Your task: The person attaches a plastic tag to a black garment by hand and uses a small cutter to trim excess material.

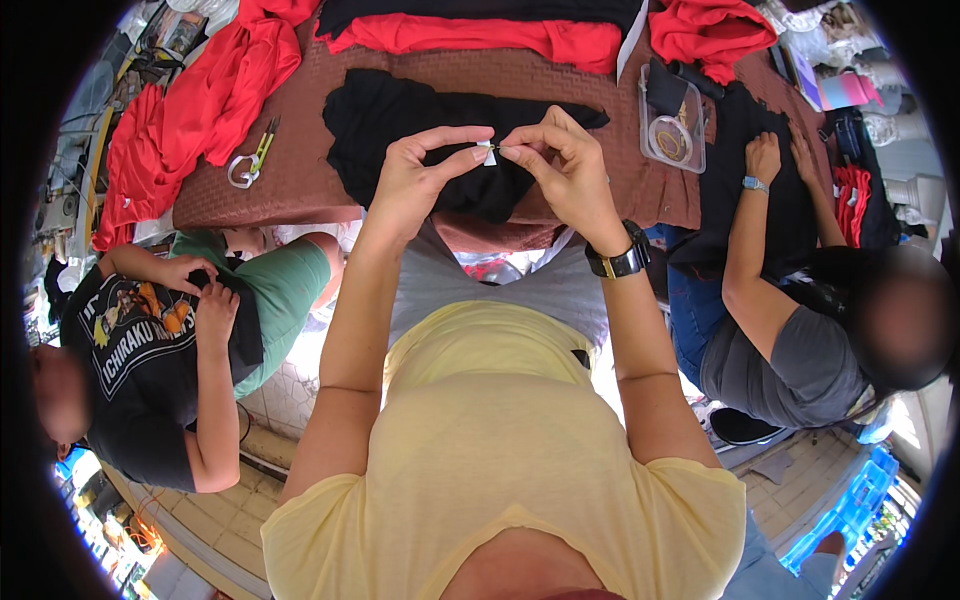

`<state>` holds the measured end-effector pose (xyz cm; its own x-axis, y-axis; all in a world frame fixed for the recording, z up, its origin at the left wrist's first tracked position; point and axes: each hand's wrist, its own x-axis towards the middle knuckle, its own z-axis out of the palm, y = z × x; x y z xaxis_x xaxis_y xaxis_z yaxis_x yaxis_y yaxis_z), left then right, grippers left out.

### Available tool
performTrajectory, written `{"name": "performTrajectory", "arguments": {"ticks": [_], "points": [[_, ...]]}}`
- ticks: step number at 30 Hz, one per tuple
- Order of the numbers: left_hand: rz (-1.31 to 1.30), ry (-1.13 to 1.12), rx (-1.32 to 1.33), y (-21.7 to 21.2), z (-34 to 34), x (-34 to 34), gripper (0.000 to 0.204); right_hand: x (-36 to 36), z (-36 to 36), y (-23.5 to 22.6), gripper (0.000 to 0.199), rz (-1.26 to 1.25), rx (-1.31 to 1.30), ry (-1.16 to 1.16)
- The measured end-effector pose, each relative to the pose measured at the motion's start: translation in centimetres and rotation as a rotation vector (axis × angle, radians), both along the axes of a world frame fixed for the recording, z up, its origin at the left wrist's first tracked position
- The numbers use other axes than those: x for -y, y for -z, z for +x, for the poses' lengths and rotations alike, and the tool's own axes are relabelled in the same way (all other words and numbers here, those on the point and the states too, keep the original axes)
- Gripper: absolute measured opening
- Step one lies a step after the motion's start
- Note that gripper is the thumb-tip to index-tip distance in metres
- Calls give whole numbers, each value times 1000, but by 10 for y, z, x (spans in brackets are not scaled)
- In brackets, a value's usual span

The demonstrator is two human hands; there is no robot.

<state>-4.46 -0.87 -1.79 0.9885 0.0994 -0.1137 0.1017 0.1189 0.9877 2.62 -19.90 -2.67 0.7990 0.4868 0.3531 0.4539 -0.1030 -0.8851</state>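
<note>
Above the brown-covered table, both my hands meet at a small white tag (pixel 490 157). My left hand (pixel 425 165) pinches it between thumb and fingertips. The right hand (pixel 560 160), in a pinch at the tag's other side, holds something tiny that I cannot make out. Beneath them a black garment (pixel 385 115) lies bunched on the brown tablecloth (pixel 300 185), its front edge close to my lap. A dark watch is on my right wrist.
Yellow-handled snips (pixel 264 145) lie left of the black garment, near red cloth (pixel 200 110). To the right stands a clear plastic box (pixel 697 150) with a round item inside. Folded red and black cloth (pixel 480 38) lies farther back. Two people sit on either side; the right one handles black cloth (pixel 735 205).
</note>
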Motion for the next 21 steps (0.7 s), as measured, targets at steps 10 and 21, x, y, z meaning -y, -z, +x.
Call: {"name": "performTrajectory", "arguments": {"ticks": [10,21], "points": [[2,63,-29,2,1,-2,26,5,4,8,9,43,-102,-80],[10,66,-64,2,2,-3,27,5,7,14,11,81,-206,-128]]}}
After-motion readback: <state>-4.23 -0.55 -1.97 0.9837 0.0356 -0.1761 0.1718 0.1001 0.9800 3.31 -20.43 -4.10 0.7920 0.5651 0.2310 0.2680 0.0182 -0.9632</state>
